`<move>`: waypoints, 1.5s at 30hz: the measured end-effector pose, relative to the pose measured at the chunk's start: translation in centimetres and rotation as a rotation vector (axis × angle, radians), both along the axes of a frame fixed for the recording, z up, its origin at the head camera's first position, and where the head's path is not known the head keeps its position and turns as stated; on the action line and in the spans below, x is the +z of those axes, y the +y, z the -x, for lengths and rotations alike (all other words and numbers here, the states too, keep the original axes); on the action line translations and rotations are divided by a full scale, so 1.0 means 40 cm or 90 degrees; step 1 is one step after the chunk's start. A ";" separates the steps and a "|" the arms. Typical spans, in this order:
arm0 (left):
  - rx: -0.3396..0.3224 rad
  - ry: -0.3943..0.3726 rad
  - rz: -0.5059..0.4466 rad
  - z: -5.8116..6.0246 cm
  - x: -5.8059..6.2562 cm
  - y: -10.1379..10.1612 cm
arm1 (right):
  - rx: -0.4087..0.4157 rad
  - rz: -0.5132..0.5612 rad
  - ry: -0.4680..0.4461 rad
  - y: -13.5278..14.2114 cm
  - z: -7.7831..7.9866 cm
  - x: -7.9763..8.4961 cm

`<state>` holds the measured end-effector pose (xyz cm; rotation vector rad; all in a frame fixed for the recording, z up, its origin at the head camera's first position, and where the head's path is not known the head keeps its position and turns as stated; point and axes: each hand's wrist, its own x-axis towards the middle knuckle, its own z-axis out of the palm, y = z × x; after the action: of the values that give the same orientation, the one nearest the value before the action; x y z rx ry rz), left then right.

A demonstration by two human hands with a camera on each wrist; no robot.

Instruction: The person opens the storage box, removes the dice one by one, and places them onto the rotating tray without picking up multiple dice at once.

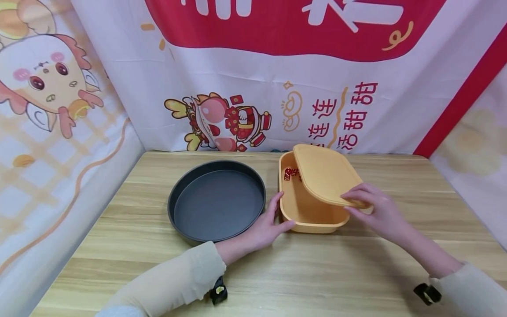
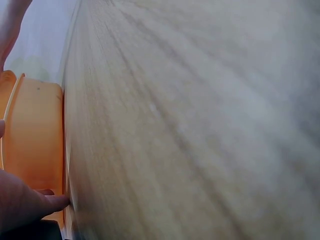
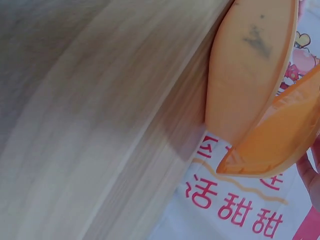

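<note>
A yellow-orange rectangular box (image 1: 317, 228) stands on the table with several red dice (image 1: 288, 174) inside, near its far left. Its matching lid (image 1: 328, 171) is tilted over the right part, its near right corner raised, hiding some of the inside. My right hand (image 1: 378, 213) pinches that corner between thumb and fingers. My left hand (image 1: 261, 231) rests against the box's near left corner, fingers extended along the left wall and thumb at the front rim. The left wrist view shows the box wall (image 2: 37, 130) beside that hand; in the right wrist view the lid's underside (image 3: 280, 140) slants away from the box.
A round dark grey pan (image 1: 217, 204) stands left of the box, partly behind my left hand and forearm. The wooden table (image 1: 301, 273) meets a printed cloth backdrop (image 1: 245, 75) at the back, and cloth also hangs on both sides.
</note>
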<state>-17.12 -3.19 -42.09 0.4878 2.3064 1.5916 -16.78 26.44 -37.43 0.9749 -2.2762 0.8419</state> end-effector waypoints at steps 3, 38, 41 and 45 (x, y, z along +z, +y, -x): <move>-0.002 0.005 -0.006 -0.001 0.001 0.000 | -0.013 -0.004 -0.012 0.017 -0.006 -0.004; -0.006 -0.004 0.004 0.004 -0.002 0.002 | -0.230 0.055 -0.056 0.170 -0.066 0.032; -0.006 -0.004 0.003 0.004 -0.003 0.003 | -0.247 0.068 -0.040 0.188 -0.070 0.033; -0.006 -0.005 0.004 0.003 -0.001 0.004 | -0.264 0.063 -0.005 0.218 -0.071 0.024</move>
<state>-17.24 -3.04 -42.14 0.4902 2.2986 1.5793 -13.95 35.16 -36.48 0.4307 -2.3010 0.7658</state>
